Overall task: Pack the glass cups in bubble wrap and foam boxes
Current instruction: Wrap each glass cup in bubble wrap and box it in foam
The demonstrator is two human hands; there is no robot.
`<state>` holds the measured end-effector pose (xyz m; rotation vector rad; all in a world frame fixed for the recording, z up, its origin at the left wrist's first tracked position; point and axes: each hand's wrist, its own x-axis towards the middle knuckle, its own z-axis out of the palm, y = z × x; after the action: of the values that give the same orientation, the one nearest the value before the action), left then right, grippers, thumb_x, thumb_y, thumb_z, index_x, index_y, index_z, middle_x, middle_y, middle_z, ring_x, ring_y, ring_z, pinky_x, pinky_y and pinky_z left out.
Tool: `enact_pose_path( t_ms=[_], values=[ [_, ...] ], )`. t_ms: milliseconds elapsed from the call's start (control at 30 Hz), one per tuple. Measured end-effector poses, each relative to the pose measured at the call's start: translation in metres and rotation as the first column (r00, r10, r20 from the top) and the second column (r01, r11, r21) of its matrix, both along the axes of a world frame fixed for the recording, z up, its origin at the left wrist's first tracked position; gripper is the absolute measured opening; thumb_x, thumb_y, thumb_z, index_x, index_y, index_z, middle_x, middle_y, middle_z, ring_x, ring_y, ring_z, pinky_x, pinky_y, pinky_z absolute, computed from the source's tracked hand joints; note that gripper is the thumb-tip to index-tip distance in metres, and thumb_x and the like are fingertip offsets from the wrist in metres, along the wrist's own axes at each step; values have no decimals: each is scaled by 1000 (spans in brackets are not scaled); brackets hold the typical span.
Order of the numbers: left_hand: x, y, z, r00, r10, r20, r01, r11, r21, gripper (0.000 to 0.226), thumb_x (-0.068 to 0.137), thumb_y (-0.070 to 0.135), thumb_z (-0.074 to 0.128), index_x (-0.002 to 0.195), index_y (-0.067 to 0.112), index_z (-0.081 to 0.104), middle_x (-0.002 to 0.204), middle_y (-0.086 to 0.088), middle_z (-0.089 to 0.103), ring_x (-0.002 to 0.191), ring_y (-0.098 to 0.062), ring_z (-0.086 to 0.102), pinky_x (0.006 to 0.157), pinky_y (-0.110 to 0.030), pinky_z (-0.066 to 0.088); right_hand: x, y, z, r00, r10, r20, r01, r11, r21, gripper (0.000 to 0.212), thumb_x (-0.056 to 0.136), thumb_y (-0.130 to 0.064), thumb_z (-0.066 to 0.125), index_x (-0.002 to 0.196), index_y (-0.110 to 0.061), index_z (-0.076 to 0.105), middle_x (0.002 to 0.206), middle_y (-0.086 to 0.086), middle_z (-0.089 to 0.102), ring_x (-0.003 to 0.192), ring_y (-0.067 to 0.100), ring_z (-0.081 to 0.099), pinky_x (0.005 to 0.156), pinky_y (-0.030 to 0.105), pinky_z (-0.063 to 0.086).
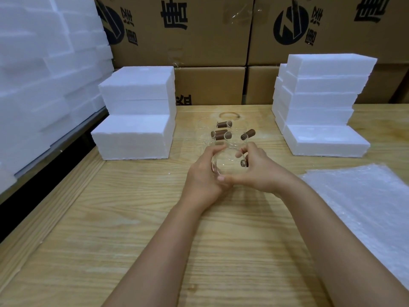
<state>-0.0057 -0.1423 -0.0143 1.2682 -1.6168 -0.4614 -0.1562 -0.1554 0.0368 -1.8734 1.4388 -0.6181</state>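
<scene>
Gripping one glass cup (228, 166): left hand (202, 177), right hand (260, 171) (both grips curled round it).

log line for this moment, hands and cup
left hand: holds glass cup, unwrapped | right hand: holds same cup, handle side | spare cups: behind it | bubble wrap: flat, right | foam boxes: stacked both sides

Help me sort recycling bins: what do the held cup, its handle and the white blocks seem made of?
Cup: clear glossy glass; the table shows through it. Handle: brown, matte, probably wood, though too small to confirm. Blocks: white foam, likely expanded polystyrene, with grainy, crumbly edges.
</scene>
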Motion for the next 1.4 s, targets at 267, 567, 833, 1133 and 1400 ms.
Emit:
enact_pose_path(
  t_ms=[267,567,833,1133,1400],
  values=[
    [-3,0,2,986,-103,-130,109,993,41,59,69,19,85,119,25,54,106,15,64,78,2,59,73,-17,48,-40,-5,2,910,200,364,-223,975,23,28,93,5,51,107,-16,61,98,-5,69,74,6,60,63,18,47],
    [-2,6,0,980,-189,-68,193,980,53,115,64,49,80,150,42,6,133,15,50,96,2,58,84,-15,49,-39,-9,-4,753,102,650,-127,992,-9,19,97,1,44,100,-1,62,79,14,62,60,13,54,52,21,46],
    [-3,4,2,984,-163,72,172,977,-130,118,69,26,85,143,59,0,150,24,23,130,-2,40,104,-36,43,-40,-14,-6,721,12,693,-129,985,116,29,100,-18,42,92,-1,63,63,5,56,48,9,44,41,18,34],
    [-3,1,1,986,-99,132,123,975,-187,76,65,24,89,131,22,53,143,13,44,130,-1,38,107,-12,24,-45,-16,-9,830,-96,550,-83,953,291,39,101,-31,43,79,-10,69,54,1,51,40,7,32,32,16,24],
    [-5,3,5,988,-105,114,120,983,-137,75,65,26,89,131,22,54,139,11,52,125,1,45,102,-10,31,-36,-13,-1,917,-130,377,111,991,69,41,87,-58,48,90,-22,67,90,-5,65,75,11,62,62,27,47]
  ],
)
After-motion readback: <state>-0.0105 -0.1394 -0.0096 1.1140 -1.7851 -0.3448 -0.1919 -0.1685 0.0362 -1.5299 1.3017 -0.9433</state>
